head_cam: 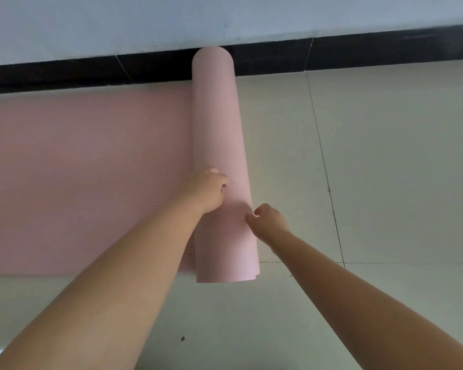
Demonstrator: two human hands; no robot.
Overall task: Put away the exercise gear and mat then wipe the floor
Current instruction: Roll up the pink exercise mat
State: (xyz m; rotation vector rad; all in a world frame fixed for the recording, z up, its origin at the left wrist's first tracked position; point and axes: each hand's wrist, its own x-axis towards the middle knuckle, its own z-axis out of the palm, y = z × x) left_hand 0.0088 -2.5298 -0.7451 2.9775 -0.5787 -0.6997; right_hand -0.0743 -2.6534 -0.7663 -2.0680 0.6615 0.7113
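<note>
- Pink foam mat [91, 177] lies on a pale tiled floor [385, 169], partly rolled: a roll [219, 134] runs from near the person toward the far wall, with the flat, unrolled part stretching away to the left.
- The left hand [207, 190] rests on top of the roll, fingers curled over its left side, pressing down, not closed around it.
- The right hand [269, 222] touches the roll's right flank near the close end, fingers loosely bent; whether it pinches the mat's layer cannot be told.
- The step in hand looks like rolling the mat leftward over its flat part.
- To do it well, I would judge that both hands should spread apart along the roll, since they sit together near the close end and the far end may lag and spiral.
- The close end already shows layers slightly uneven, so squaring the edges matters.
- The roll's far end sits against or just beside a black skirting board [332, 54] below a pale wall [118, 22]; contact cannot be confirmed.
- Bare floor is open to the right and in front; the mat's leftward path is free of objects as far as the picture reaches.
- A few dark specks [182, 338] dot the floor near the person.
</note>
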